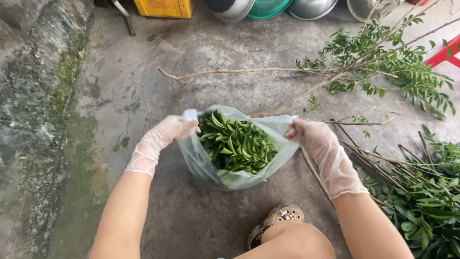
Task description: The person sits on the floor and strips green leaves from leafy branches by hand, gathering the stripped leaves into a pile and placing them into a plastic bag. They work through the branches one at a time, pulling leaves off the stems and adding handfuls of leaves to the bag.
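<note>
A clear plastic bag sits on the concrete floor, filled with picked green leaves. My left hand, in a thin translucent glove, pinches the bag's left rim. My right hand, gloved the same way, grips the right rim. Both hands pull the mouth of the bag wide apart, so the leaves inside show from above.
Leafy branches and bare stripped twigs lie to the right, with a pile of leafy stems at lower right. Metal and green basins and a yellow crate stand at the back. My sandalled foot is below the bag. A mossy wall runs along the left.
</note>
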